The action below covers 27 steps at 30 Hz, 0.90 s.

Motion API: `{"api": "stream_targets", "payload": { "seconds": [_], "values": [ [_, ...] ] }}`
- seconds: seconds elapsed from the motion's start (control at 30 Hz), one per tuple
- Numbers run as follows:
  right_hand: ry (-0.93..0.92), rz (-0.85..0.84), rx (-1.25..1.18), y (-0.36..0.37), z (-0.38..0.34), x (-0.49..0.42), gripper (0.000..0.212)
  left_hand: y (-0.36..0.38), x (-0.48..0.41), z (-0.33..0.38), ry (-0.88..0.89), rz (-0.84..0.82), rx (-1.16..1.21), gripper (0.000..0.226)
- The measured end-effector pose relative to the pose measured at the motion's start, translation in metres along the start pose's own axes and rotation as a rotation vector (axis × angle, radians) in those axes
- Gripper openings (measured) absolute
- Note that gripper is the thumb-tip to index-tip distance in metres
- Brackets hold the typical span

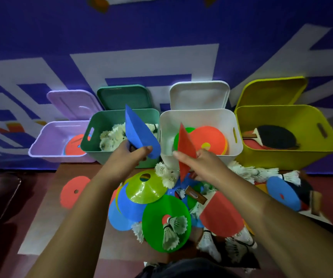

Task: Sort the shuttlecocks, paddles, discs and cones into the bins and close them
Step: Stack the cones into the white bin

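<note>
The left hand point(133, 155) pinched a blue disc point(139, 133) by its near edge, tilted above the green bin point(93, 145) holding shuttlecocks point(113, 135). The right hand point(197, 163) gripped a red disc point(185, 145), edge-on, at the near wall of the open white bin point(236, 125). A yellow-green cone point(145, 187) lay nearer.

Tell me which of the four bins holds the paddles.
The yellow bin, farthest right: a black paddle lies in it. The green bin holds shuttlecocks; the white bin and purple bin hold discs.
</note>
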State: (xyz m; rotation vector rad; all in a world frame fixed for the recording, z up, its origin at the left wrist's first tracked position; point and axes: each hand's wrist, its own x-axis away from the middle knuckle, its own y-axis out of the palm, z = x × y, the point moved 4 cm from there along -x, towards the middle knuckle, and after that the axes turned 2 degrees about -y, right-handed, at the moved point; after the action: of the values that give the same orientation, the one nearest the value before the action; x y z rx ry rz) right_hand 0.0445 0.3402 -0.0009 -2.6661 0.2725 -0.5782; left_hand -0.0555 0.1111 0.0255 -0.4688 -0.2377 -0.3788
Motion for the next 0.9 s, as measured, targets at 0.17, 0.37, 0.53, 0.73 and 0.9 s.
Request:
{"api": "stream_targets", "payload": {
  "seconds": [0.17, 0.37, 0.53, 0.73, 0.9],
  "values": [
    [0.03, 0.071, -0.128, -0.039, 0.028, 0.013, 0.063, 0.047, -0.022, 0.03, -0.014, -0.165, 0.092, 0.042],
    [0.067, 0.212, -0.282, -0.077, 0.053, 0.025, 0.048, 0.097, -0.054, 0.04, -0.154, -0.148, 0.144, 0.023],
    [0.093, 0.252, -0.351, -0.096, 0.065, 0.032, 0.04, 0.114, -0.056, 0.033, -0.214, -0.168, 0.087, 0.018],
    [0.133, 0.246, -0.452, -0.1, 0.063, 0.017, 0.04, 0.104, -0.05, 0.007, -0.237, -0.141, 0.078, 0.013],
    [0.311, 0.224, -0.517, -0.091, 0.053, -0.015, 0.055, 0.086, -0.045, -0.014, -0.245, -0.104, 0.106, 0.013]
  ]
}}
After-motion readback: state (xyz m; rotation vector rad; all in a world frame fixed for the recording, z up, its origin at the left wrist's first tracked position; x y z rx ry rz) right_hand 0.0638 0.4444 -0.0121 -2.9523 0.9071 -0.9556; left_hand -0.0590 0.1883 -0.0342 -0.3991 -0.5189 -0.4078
